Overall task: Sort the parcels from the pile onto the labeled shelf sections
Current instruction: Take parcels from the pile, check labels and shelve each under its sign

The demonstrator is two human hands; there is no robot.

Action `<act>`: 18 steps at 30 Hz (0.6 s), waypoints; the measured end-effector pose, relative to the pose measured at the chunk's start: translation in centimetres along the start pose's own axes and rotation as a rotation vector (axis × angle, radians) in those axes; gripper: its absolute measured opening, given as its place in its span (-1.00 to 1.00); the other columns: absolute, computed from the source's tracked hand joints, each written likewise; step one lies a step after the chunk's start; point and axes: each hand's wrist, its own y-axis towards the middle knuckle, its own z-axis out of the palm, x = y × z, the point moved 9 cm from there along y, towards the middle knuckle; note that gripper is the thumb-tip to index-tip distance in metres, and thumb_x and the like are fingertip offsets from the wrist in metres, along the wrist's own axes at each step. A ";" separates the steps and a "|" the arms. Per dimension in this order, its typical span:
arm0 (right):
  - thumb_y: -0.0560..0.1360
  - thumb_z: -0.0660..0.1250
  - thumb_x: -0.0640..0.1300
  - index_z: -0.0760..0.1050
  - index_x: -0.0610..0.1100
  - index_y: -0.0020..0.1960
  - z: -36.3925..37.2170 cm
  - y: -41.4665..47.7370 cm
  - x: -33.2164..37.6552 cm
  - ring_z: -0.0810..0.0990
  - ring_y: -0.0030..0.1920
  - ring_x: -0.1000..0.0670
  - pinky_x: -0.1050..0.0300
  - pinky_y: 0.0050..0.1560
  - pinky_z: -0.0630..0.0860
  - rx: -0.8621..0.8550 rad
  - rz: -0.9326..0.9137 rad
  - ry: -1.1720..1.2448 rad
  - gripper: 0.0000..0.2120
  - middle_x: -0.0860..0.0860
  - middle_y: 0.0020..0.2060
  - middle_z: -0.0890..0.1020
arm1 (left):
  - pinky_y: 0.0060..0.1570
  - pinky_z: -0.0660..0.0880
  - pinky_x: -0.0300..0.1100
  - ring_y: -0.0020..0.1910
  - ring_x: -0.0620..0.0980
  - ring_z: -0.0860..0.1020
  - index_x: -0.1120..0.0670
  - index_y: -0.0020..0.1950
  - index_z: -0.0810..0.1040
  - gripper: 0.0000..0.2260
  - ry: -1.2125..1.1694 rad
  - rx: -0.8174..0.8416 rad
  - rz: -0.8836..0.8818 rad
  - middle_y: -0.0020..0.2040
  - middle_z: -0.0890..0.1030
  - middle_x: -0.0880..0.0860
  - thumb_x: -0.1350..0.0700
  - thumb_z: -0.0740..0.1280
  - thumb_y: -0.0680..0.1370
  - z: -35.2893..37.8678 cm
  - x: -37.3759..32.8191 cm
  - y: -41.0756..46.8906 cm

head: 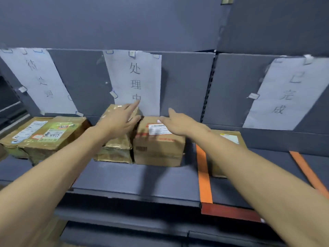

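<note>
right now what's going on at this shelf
A person is sorting parcels on a grey shelf. Both hands are open with fingers straight: the left hand reaches over a crumpled taped parcel, the right hand over the cardboard box beside it, both under the middle paper sign. Neither is gripped. One more parcel sits under the left sign, and another lies beyond the orange tape strip, partly behind the right forearm.

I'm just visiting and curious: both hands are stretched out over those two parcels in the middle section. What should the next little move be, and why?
Probably draw both hands back for another parcel. The left hand and right hand grip nothing, fingers straight, and the tape-wrapped parcel and the labelled cardboard box already stand side by side on the shelf under the 处理中 sign.
</note>
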 end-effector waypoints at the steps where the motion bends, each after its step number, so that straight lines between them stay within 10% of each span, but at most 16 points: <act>1: 0.63 -0.03 0.17 0.06 -0.19 0.52 -1.1 -1.6 -1.5 0.39 0.36 -0.22 -0.06 0.25 0.37 -0.005 0.026 -0.011 -0.40 -0.22 0.41 0.38 | 0.36 0.26 -0.01 0.41 0.15 0.31 -0.02 0.57 0.01 -0.46 0.027 0.053 0.028 0.47 0.31 0.10 -0.13 0.05 0.63 0.4 -2.5 0.4; 10: 0.63 -0.07 0.20 0.15 -0.14 0.52 -12.9 -24.6 -22.4 0.26 0.47 -0.13 -0.04 0.42 0.22 -0.189 0.366 0.027 -0.40 -0.08 0.51 0.26 | 0.48 0.07 -0.05 0.52 0.04 0.14 0.10 0.55 0.09 -0.41 -0.002 0.349 0.380 0.55 0.15 0.09 -0.21 0.00 0.62 5.8 -35.2 1.4; 18: 0.62 -0.08 0.24 -0.04 -0.14 0.58 -18.5 -50.6 -39.9 0.22 0.49 -0.13 0.00 0.37 0.22 -0.332 0.823 0.064 -0.33 -0.08 0.55 0.15 | 0.24 0.35 0.01 0.22 0.14 0.46 0.15 0.12 0.44 -0.54 -0.054 0.472 0.699 0.22 0.51 0.16 -0.20 0.01 0.61 10.5 -64.2 -5.4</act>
